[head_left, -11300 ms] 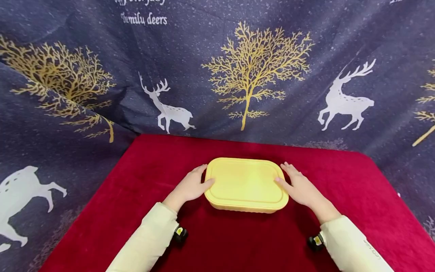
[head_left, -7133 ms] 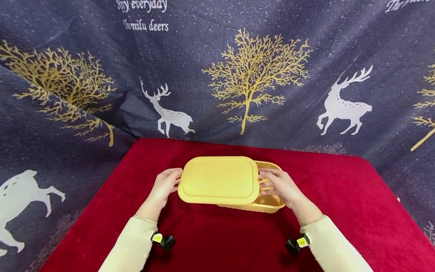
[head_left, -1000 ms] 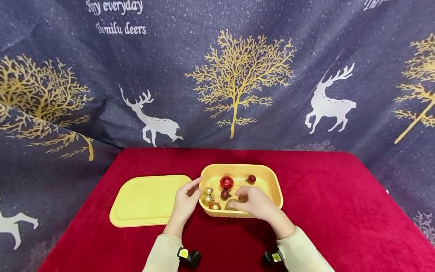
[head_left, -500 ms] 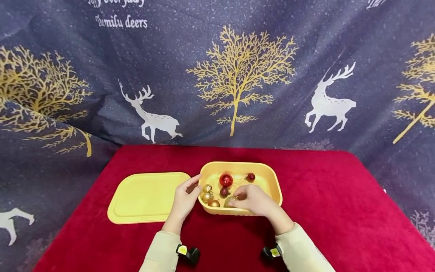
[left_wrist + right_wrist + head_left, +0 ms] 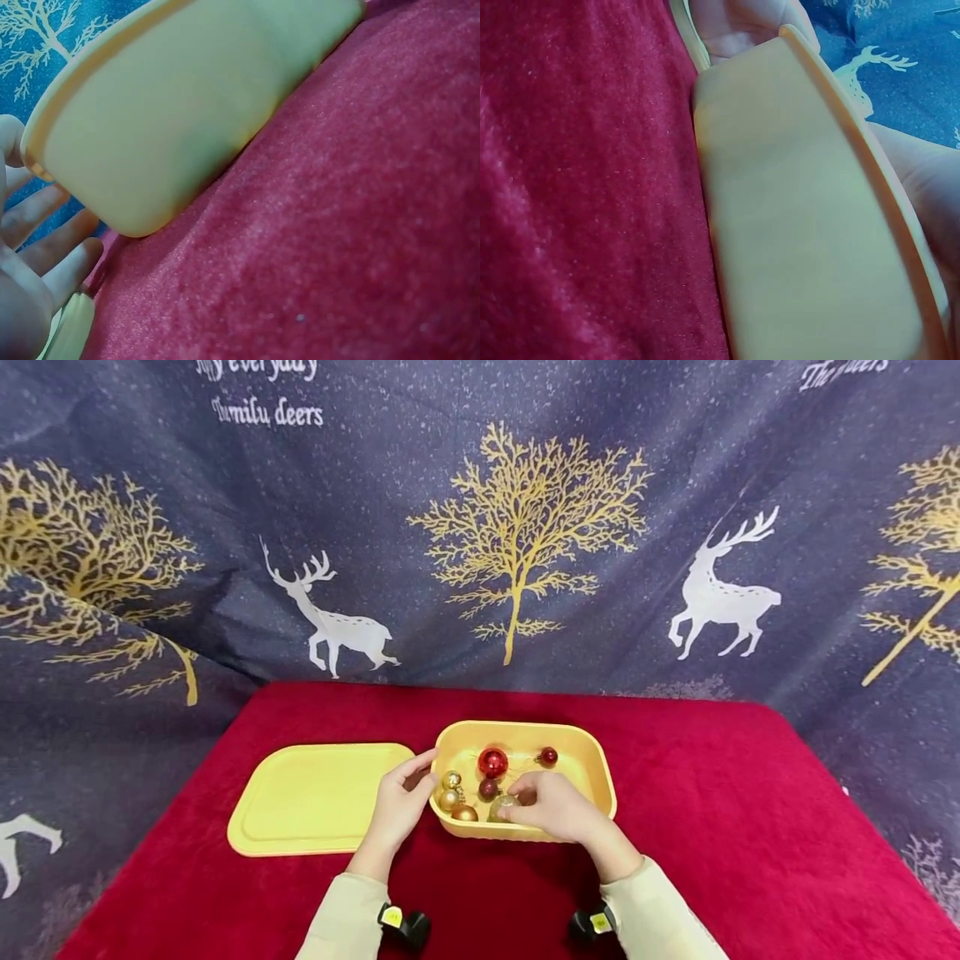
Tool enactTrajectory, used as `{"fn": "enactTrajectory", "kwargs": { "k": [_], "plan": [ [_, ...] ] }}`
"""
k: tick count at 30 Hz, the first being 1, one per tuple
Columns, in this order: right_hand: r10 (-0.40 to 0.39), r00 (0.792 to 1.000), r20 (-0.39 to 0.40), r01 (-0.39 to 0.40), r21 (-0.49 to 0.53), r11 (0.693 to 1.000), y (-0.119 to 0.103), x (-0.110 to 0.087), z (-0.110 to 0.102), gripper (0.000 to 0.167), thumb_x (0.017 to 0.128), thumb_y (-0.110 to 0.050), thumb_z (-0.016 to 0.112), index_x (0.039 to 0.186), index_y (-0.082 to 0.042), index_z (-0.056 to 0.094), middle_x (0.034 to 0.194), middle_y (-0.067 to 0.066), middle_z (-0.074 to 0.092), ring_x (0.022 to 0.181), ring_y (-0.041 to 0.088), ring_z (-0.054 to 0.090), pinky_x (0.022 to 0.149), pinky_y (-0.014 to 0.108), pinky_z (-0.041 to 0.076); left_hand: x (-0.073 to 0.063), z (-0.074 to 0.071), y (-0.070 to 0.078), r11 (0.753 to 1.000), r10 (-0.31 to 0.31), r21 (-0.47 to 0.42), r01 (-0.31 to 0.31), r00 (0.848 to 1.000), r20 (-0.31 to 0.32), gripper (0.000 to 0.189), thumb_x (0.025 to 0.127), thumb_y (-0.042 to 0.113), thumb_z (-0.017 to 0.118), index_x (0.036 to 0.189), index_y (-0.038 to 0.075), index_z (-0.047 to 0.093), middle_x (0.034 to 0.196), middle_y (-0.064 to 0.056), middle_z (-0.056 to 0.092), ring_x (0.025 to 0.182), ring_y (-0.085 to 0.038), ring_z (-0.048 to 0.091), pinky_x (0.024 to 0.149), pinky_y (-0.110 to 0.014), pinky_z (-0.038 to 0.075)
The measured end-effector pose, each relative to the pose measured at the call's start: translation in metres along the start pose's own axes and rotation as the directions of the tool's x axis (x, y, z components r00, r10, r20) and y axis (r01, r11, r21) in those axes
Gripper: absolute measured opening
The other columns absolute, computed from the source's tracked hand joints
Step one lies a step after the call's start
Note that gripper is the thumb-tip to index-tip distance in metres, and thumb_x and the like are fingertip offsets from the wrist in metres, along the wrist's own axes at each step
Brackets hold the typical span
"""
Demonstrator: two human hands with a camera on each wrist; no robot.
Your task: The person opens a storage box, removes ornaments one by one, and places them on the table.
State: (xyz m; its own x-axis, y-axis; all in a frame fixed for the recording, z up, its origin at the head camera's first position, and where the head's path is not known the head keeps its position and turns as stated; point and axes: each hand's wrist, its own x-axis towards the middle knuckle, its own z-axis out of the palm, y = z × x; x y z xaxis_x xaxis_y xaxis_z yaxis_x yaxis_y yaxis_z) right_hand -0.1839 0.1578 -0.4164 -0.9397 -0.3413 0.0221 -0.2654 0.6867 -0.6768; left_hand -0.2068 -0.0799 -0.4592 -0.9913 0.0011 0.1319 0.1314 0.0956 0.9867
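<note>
A yellow lidless food container [image 5: 609,781] on the red cloth holds several Christmas baubles. Inside, my right hand [image 5: 558,806] reaches over the front rim, thumb and fingers pinching a dull gold bauble [image 5: 498,810]. In the right wrist view the container's wall [image 5: 802,210] hides the fingertips. Close by lie a shiny red bauble [image 5: 492,762], a dark red one [image 5: 488,789] and an orange-gold one [image 5: 464,812]. My left hand [image 5: 401,797] touches the container's left end; in the left wrist view its fingers [image 5: 56,247] spread loosely beside the outer wall.
The yellow lid [image 5: 315,799] lies flat on the red cloth [image 5: 712,827], left of the container. A small red bauble [image 5: 548,757] sits toward the back right inside, two small gold baubles [image 5: 451,780] at the left end. A dark blue printed cloth [image 5: 600,527] hangs behind.
The lid, on the container at first, was slid left and now lies on the cloth. The right hand has moved inside to the gold bauble. Over the last second, both hands stay nearly still.
</note>
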Motion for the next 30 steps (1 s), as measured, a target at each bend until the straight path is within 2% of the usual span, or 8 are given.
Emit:
{"fn": "enactTrajectory", "kwargs": {
  "k": [6, 10, 14, 21, 26, 30],
  "plan": [
    [0.028, 0.997, -0.074, -0.029, -0.006, 1.0, 0.006, -0.003, -0.004, 0.039, 0.075, -0.036, 0.076, 0.1, -0.007, 0.069, 0.091, 0.0, 0.069, 0.084, 0.012, 0.061, 0.075, 0.028, 0.049, -0.001, 0.004, -0.004, 1.0, -0.01, 0.004, 0.01, 1.0, 0.006, 0.039, 0.088, 0.002, 0.058, 0.126, 0.005, 0.061, 0.126, -0.017, 0.061, 0.113, -0.026, 0.058, 0.083, -0.011, 0.045],
    [-0.003, 0.993, -0.119, 0.002, -0.003, 1.0, 0.009, -0.003, -0.011, 0.04, 0.075, -0.035, 0.076, 0.103, -0.007, 0.068, 0.092, 0.0, 0.068, 0.082, 0.011, 0.06, 0.074, 0.026, 0.049, 0.002, 0.006, -0.004, 1.0, -0.011, -0.02, 0.011, 1.0, 0.003, 0.04, 0.087, 0.002, 0.057, 0.127, 0.006, 0.06, 0.126, -0.017, 0.061, 0.113, -0.027, 0.058, 0.083, -0.011, 0.045],
    [-0.027, 0.99, -0.136, 0.03, 0.019, 0.999, 0.01, -0.003, -0.018, 0.04, 0.076, -0.034, 0.075, 0.105, -0.007, 0.068, 0.092, 0.001, 0.068, 0.08, 0.01, 0.059, 0.071, 0.024, 0.049, 0.005, 0.007, -0.003, 1.0, 0.002, -0.011, -0.002, 1.0, 0.007, 0.042, 0.087, 0.002, 0.057, 0.129, 0.007, 0.059, 0.124, -0.018, 0.061, 0.111, -0.027, 0.059, 0.082, -0.011, 0.045],
    [-0.019, 0.985, -0.173, 0.026, 0.04, 0.999, 0.009, -0.005, -0.023, 0.041, 0.076, -0.03, 0.075, 0.108, -0.006, 0.067, 0.094, 0.002, 0.068, 0.083, 0.012, 0.062, 0.073, 0.027, 0.05, 0.009, 0.005, -0.002, 1.0, 0.012, 0.006, -0.012, 1.0, 0.013, 0.044, 0.086, 0.0, 0.056, 0.13, 0.006, 0.058, 0.124, -0.019, 0.061, 0.11, -0.028, 0.059, 0.081, -0.011, 0.045],
    [-0.032, 0.979, -0.203, 0.041, 0.041, 0.998, 0.008, -0.006, -0.027, 0.039, 0.078, -0.028, 0.074, 0.108, -0.004, 0.067, 0.091, 0.004, 0.069, 0.084, 0.015, 0.065, 0.072, 0.028, 0.051, 0.011, 0.001, 0.003, 0.999, -0.026, 0.03, 0.025, 0.999, 0.034, 0.05, 0.085, -0.002, 0.055, 0.134, 0.005, 0.052, 0.125, -0.02, 0.06, 0.112, -0.027, 0.056, 0.084, -0.012, 0.043],
    [-0.043, 0.976, -0.216, 0.05, 0.027, 0.998, 0.008, -0.007, -0.031, 0.039, 0.079, -0.029, 0.073, 0.109, -0.005, 0.066, 0.092, 0.004, 0.069, 0.087, 0.017, 0.066, 0.074, 0.031, 0.052, 0.014, -0.003, 0.008, 0.996, -0.056, 0.072, 0.051, 0.996, 0.074, 0.056, 0.082, -0.001, 0.052, 0.138, 0.006, 0.047, 0.126, -0.019, 0.057, 0.105, -0.023, 0.055, 0.083, -0.016, 0.042]
  ]
}}
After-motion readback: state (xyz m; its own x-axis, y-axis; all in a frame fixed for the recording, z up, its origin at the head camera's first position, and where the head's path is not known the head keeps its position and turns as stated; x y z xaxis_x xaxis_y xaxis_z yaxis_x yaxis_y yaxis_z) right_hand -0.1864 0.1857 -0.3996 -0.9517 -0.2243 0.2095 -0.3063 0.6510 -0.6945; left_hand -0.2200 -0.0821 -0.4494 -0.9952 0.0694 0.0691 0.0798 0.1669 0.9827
